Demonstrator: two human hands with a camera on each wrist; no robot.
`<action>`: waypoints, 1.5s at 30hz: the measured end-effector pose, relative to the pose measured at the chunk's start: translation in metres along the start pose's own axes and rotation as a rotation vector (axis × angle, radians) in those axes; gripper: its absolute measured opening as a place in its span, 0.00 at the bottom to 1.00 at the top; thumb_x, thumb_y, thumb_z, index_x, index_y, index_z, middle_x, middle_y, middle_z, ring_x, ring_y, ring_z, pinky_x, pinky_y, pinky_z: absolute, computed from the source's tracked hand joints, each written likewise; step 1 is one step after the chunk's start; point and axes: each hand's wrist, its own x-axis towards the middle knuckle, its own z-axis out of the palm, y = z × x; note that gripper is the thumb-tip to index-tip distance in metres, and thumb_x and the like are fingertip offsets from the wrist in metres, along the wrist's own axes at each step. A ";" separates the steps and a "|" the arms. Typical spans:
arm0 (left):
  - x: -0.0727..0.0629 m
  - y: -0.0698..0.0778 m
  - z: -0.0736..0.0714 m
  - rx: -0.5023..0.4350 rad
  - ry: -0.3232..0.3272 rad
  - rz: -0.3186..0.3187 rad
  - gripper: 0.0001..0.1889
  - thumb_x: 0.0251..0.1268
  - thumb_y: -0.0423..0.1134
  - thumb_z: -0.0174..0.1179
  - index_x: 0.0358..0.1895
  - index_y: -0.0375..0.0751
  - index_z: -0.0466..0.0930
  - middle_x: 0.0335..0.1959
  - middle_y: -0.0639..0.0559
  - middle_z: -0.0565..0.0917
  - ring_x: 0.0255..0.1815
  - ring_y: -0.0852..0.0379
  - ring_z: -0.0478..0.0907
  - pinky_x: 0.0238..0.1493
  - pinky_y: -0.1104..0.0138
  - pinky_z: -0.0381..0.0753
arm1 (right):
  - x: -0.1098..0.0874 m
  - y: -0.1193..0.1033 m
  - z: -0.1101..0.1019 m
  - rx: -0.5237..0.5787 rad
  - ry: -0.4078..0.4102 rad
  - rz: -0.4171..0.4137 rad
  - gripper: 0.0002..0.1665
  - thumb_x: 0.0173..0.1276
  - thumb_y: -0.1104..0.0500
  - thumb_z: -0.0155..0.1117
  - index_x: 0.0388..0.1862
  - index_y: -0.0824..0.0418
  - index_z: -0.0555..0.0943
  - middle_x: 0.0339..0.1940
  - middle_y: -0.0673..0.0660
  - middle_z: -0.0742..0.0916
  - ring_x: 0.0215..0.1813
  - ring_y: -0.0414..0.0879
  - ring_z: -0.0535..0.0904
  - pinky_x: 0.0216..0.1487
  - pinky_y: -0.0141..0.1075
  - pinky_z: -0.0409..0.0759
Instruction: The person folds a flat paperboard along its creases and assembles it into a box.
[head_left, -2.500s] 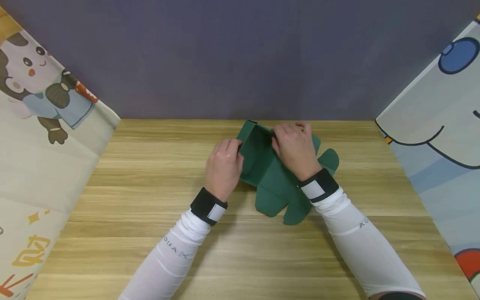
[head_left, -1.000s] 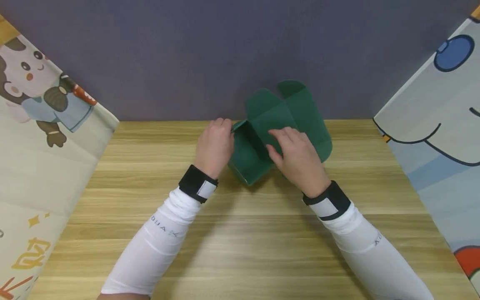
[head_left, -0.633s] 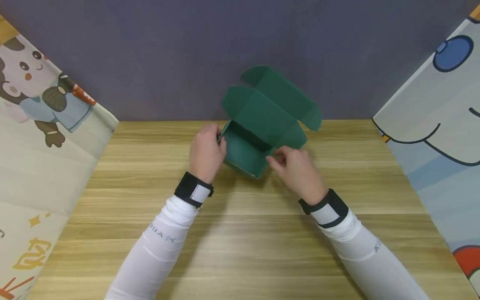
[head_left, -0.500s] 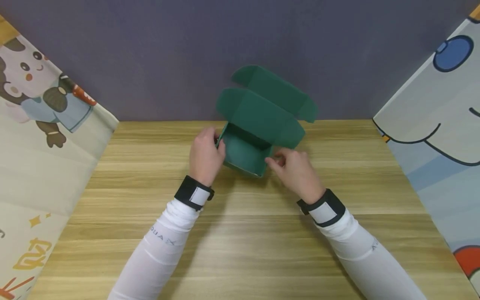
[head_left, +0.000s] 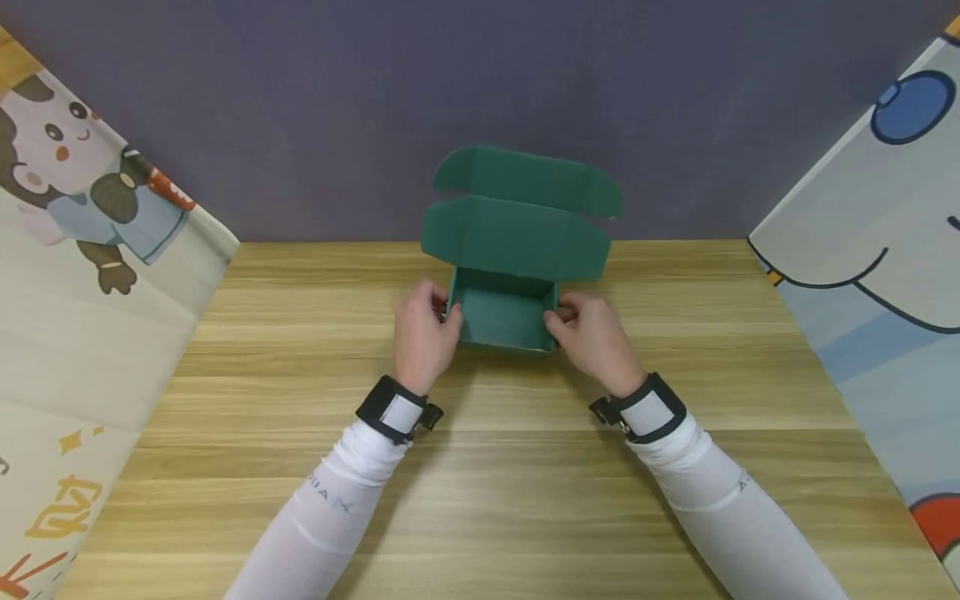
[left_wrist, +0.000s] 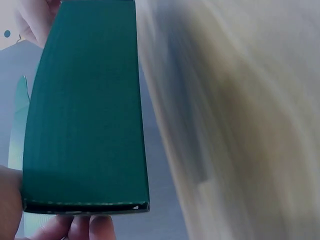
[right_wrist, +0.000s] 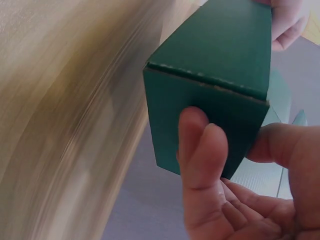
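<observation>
A green cardboard box [head_left: 502, 321] faces me squarely in the head view, its lid [head_left: 517, 237] raised at the back with the side flaps and front tuck flap [head_left: 532, 177] spread out. Nothing shows inside it. At its left wall my left hand [head_left: 423, 337] pinches the edge, thumb inside and fingers outside. My right hand [head_left: 597, 340] pinches the right wall the same way. The left wrist view shows the box's front panel [left_wrist: 87, 110] close up. In the right wrist view, fingertips [right_wrist: 207, 150] lie against the box's end panel [right_wrist: 165, 120].
The box is over a wood-grain table [head_left: 495, 483] near its back edge. A dark grey-blue panel [head_left: 480, 108] rises behind the table. Printed cartoon cloths flank it, a figure on the left cloth [head_left: 97, 350] and a large face on the right cloth [head_left: 862, 292].
The green box has turned from lying askew, lid to the right, to facing me squarely with its lid at the back. My right hand has shifted from the lid to the right wall.
</observation>
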 end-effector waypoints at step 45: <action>-0.023 -0.030 -0.005 -0.230 -0.346 -0.304 0.14 0.67 0.41 0.59 0.51 0.38 0.79 0.48 0.48 0.82 0.28 0.55 0.83 0.24 0.63 0.83 | -0.002 0.023 -0.001 -0.055 -0.147 0.017 0.20 0.67 0.52 0.59 0.50 0.65 0.80 0.29 0.53 0.87 0.20 0.41 0.80 0.25 0.35 0.78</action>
